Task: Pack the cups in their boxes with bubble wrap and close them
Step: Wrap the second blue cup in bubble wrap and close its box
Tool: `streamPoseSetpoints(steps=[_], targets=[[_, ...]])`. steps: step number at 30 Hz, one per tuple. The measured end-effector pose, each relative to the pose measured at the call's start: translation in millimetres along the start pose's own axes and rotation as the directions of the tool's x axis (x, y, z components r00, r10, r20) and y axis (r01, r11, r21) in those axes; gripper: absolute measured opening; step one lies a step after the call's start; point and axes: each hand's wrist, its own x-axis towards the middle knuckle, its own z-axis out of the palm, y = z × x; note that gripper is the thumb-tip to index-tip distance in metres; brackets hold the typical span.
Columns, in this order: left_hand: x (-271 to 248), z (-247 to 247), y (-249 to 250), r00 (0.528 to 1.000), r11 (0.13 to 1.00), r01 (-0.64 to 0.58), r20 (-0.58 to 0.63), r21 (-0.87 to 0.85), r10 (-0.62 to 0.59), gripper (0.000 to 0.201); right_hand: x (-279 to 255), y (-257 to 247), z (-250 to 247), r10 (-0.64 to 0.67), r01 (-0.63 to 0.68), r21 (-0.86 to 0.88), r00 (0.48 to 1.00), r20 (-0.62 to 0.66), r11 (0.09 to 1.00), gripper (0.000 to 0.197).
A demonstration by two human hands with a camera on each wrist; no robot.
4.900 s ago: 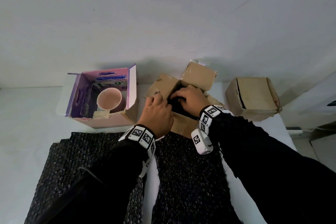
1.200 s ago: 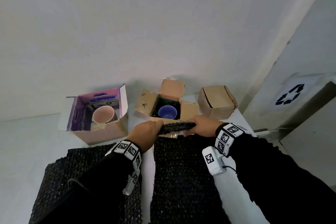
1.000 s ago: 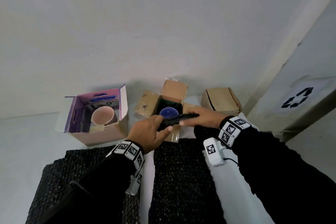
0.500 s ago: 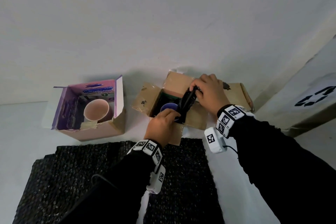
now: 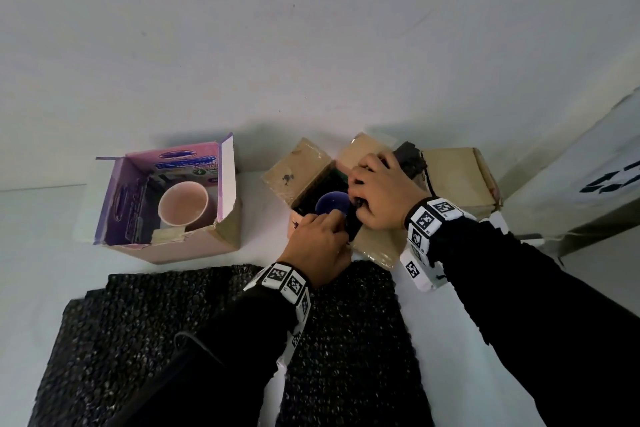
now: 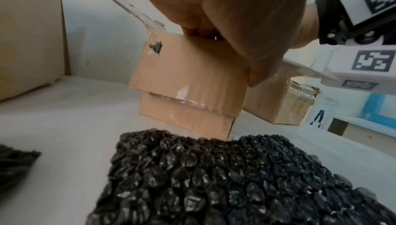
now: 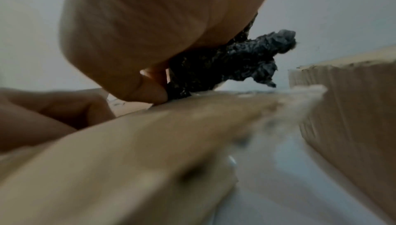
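Observation:
A blue cup (image 5: 331,207) stands in the open brown box (image 5: 298,170) in the middle. My right hand (image 5: 375,194) grips a rolled strip of black bubble wrap (image 5: 408,157) (image 7: 225,62) over the box's right side. The strip's far end sticks out past my fingers, and its near end goes down beside the cup. My left hand (image 5: 323,237) is at the box's front rim, fingers curled over it onto the strip's near end, fingertips hidden. A pink cup (image 5: 183,208) sits in the open pink box (image 5: 166,248) on the left.
A closed brown box (image 5: 457,177) (image 7: 353,110) stands just right of my right hand. Two black bubble wrap sheets (image 5: 346,340) (image 5: 138,322) (image 6: 214,177) lie on the white table (image 5: 41,239) in front of the boxes. A wall runs close behind them.
Both hands carried the bubble wrap strip from in front of the box up over it, turned it on end and pushed it down beside the blue cup. The view has moved closer.

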Motion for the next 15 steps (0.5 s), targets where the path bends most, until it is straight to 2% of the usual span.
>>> streamPoseSetpoints(steps=[4, 8, 13, 15], targets=[[-4.8, 0.9, 2.1, 1.000, 0.997, -0.002, 0.014, 0.081, 0.001, 0.026, 1.2, -1.3, -6.3, 0.014, -0.015, -0.035, 0.999, -0.034, 0.999, 0.021], [-3.2, -0.8, 6.8, 0.997, 0.993, 0.040, 0.069, 0.111, -0.048, 0.033, 5.4, -6.8, -15.7, -0.030, 0.036, -0.075, 0.996, 0.080, 0.997, 0.017], [-4.2, 0.6, 8.0, 0.994, 0.988, 0.030, 0.095, 0.151, -0.045, 0.042, -4.7, -3.5, -8.3, 0.005, 0.003, -0.069, 0.994, 0.112, 0.998, 0.038], [-2.5, -1.3, 9.0, 0.994, 0.988, 0.042, 0.093, 0.148, -0.056, 0.041, -6.9, -7.4, -6.0, 0.036, -0.024, -0.093, 0.991, 0.130, 0.995, 0.040]])
